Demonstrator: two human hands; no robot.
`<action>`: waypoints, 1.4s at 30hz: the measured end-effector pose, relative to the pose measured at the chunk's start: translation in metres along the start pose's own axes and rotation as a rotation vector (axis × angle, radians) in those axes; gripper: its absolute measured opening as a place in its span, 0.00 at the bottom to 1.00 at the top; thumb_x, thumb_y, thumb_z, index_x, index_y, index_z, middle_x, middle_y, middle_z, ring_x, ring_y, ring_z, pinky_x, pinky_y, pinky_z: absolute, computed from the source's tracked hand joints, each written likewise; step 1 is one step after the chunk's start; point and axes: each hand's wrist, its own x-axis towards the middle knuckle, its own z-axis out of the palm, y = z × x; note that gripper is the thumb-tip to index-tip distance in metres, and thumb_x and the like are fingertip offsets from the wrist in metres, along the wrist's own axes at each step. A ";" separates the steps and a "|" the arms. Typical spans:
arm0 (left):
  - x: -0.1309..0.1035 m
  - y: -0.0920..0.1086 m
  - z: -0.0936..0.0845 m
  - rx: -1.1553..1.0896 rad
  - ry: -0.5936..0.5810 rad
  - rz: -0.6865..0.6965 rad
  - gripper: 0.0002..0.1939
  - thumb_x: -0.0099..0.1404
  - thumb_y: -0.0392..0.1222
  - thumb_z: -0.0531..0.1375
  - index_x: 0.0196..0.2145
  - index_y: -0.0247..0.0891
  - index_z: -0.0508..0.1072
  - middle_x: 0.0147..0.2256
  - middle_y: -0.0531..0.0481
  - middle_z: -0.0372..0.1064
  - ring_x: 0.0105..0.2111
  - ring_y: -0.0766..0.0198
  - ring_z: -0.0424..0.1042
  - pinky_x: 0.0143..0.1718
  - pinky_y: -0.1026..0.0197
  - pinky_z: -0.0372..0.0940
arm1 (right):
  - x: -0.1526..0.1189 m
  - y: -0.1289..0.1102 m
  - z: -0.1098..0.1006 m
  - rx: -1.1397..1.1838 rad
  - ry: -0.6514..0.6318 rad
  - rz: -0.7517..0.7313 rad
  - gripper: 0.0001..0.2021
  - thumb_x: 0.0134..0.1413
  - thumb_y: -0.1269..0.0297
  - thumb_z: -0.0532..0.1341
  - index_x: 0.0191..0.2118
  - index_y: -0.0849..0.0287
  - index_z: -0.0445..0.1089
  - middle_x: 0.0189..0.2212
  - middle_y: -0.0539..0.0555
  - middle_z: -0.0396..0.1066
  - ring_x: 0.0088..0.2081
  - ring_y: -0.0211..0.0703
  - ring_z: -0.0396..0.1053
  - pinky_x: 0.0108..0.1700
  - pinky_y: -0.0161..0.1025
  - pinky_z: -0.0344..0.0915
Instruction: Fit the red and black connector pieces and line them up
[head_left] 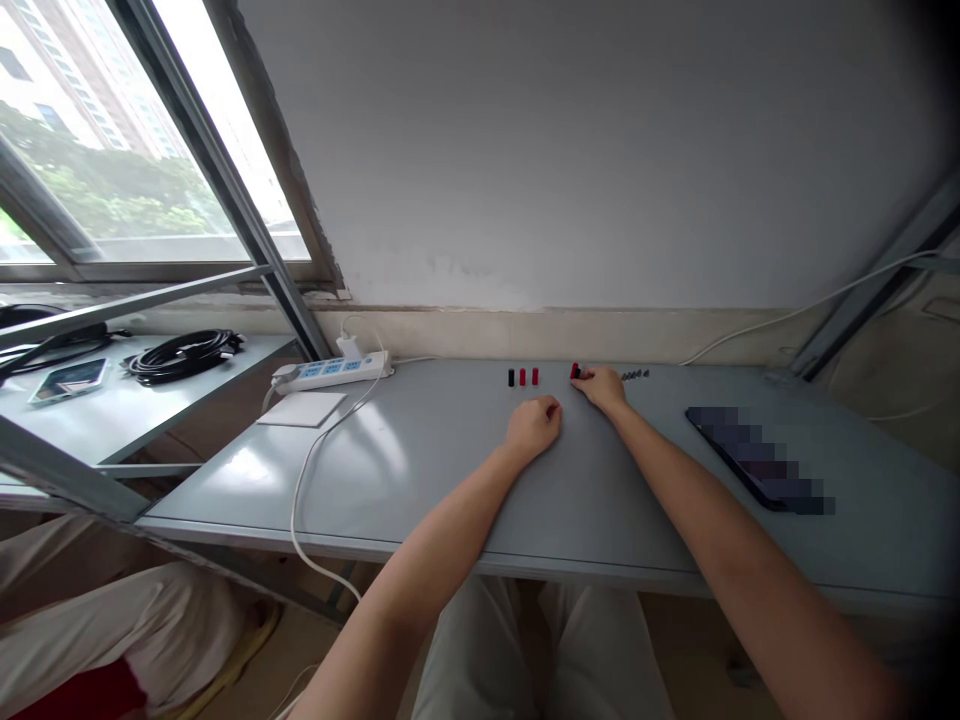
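Head view, red piece and black piece: the red piece and the black piece sit together near the desk's wall edge, at the right hand's fingertips.
Right hand: fingertips together against these pieces; too small to tell whether either is clamped or merely touched.
Left hand: on or just above the desk, nearer the person, fingers curled in; cannot tell whether anything is inside.
Upright row: black cylinder, then two red cylinders, side by side with small gaps, left of the right hand.
Small dark parts: loose line just right of the right hand.
Desk: grey, glossy toward the left.
Desk, right: dark flat device, pixelated.
Desk, left: white power strip with plugs; flat white item in front; pale cable looping over the front edge.
Side bench: coiled black cable, flat device.
Far left: another person's trousered leg.
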 end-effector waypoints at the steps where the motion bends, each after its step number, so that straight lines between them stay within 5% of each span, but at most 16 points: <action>1: 0.000 0.000 0.000 0.008 0.002 0.006 0.10 0.58 0.40 0.50 0.29 0.39 0.70 0.28 0.47 0.69 0.25 0.64 0.65 0.30 0.62 0.59 | 0.000 0.000 0.001 -0.006 -0.001 0.000 0.09 0.40 0.58 0.60 0.26 0.57 0.71 0.26 0.56 0.71 0.29 0.42 0.67 0.30 0.36 0.59; 16: -0.001 0.001 0.001 0.081 -0.009 0.057 0.11 0.59 0.39 0.49 0.30 0.38 0.70 0.29 0.46 0.70 0.27 0.63 0.66 0.29 0.63 0.58 | 0.009 0.014 0.006 -0.125 -0.104 0.003 0.07 0.42 0.68 0.58 0.31 0.62 0.70 0.31 0.60 0.71 0.35 0.47 0.68 0.34 0.39 0.60; 25: 0.000 0.006 -0.003 0.170 -0.100 -0.060 0.14 0.61 0.41 0.47 0.38 0.38 0.69 0.33 0.46 0.70 0.33 0.61 0.68 0.34 0.61 0.61 | 0.007 0.009 0.006 -0.136 -0.094 0.095 0.10 0.43 0.62 0.59 0.32 0.61 0.71 0.33 0.60 0.71 0.37 0.46 0.67 0.36 0.37 0.60; 30: 0.015 0.012 -0.007 0.294 -0.125 -0.194 0.28 0.59 0.39 0.49 0.57 0.35 0.48 0.39 0.39 0.68 0.37 0.55 0.68 0.36 0.56 0.60 | 0.003 0.006 -0.001 -0.174 -0.121 0.102 0.13 0.43 0.58 0.59 0.34 0.61 0.71 0.33 0.60 0.71 0.37 0.46 0.67 0.35 0.37 0.60; 36: 0.038 0.008 -0.005 0.363 -0.182 -0.326 0.40 0.57 0.35 0.50 0.60 0.35 0.28 0.41 0.37 0.66 0.39 0.54 0.67 0.37 0.56 0.60 | -0.014 -0.003 -0.023 -0.347 -0.193 0.053 0.14 0.43 0.57 0.59 0.34 0.61 0.70 0.36 0.63 0.69 0.39 0.51 0.67 0.36 0.41 0.60; 39: 0.045 0.002 -0.002 0.381 -0.172 -0.334 0.37 0.58 0.35 0.49 0.60 0.35 0.31 0.41 0.36 0.66 0.40 0.53 0.67 0.38 0.55 0.59 | -0.027 -0.011 -0.032 -0.326 -0.209 0.014 0.12 0.44 0.56 0.57 0.30 0.60 0.70 0.32 0.61 0.70 0.35 0.50 0.67 0.33 0.41 0.59; 42: 0.051 -0.004 -0.001 0.386 -0.128 -0.289 0.28 0.61 0.34 0.46 0.58 0.34 0.46 0.41 0.35 0.65 0.40 0.52 0.67 0.38 0.54 0.59 | -0.041 -0.017 -0.036 -0.227 -0.177 -0.037 0.11 0.45 0.57 0.56 0.26 0.58 0.69 0.29 0.58 0.70 0.32 0.47 0.67 0.31 0.38 0.58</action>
